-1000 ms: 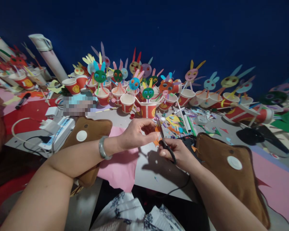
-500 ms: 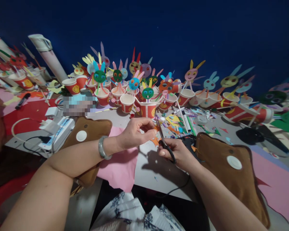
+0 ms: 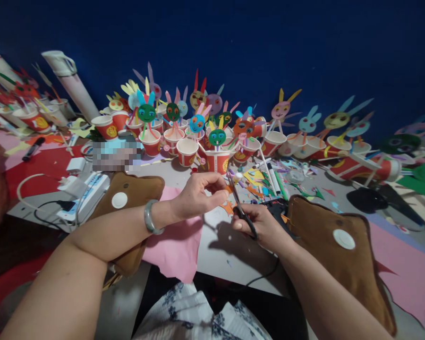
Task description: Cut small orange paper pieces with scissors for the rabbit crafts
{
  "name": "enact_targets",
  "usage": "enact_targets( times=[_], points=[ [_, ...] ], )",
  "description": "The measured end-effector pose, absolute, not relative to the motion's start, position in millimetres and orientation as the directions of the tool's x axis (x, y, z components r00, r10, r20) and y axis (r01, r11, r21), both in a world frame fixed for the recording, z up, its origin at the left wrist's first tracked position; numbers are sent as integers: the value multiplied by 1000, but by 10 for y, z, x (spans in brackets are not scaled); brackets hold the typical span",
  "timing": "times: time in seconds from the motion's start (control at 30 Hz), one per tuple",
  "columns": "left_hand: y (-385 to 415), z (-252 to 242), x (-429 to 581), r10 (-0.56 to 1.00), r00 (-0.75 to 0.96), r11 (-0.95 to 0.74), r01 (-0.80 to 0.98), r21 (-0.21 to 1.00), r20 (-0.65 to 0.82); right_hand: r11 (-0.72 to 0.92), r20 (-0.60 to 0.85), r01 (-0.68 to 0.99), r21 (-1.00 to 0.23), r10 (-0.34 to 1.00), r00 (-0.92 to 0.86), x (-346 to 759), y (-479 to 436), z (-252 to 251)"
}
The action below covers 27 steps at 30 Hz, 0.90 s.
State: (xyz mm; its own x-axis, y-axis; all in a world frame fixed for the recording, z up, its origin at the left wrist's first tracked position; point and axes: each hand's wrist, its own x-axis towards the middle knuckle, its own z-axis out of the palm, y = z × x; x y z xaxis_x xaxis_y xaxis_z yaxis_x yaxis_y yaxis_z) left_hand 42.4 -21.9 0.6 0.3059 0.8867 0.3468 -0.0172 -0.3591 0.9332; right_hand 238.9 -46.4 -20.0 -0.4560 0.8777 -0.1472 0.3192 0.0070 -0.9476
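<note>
My left hand [image 3: 197, 194] pinches a small piece of orange paper [image 3: 228, 206] between thumb and fingers, just above the table. My right hand [image 3: 260, 225] grips black-handled scissors [image 3: 241, 208], blades pointing up and away, set against the orange paper. A grey bangle sits on my left wrist. Both forearms rest on brown padded cushions [image 3: 340, 245] with white round buttons. A pink paper sheet [image 3: 179, 241] lies under my left hand.
Behind my hands stand several red-and-white paper cups [image 3: 217, 160] with coloured paper bunny faces on sticks. Paper scraps and pens [image 3: 272, 182] litter the grey table. A white power strip [image 3: 87, 193] with cables lies at the left. Red paper covers the far left.
My left fingers have shifted the orange paper slightly against the scissor blades. Arms and everything else stay where they were.
</note>
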Motion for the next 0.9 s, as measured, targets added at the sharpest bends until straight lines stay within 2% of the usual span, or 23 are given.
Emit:
enact_targets(
  times=[0.9],
  points=[
    [-211, 33, 389, 882, 259, -411, 15, 912, 393, -5, -158, 321, -947, 877, -453, 2394, -466, -215]
  ],
)
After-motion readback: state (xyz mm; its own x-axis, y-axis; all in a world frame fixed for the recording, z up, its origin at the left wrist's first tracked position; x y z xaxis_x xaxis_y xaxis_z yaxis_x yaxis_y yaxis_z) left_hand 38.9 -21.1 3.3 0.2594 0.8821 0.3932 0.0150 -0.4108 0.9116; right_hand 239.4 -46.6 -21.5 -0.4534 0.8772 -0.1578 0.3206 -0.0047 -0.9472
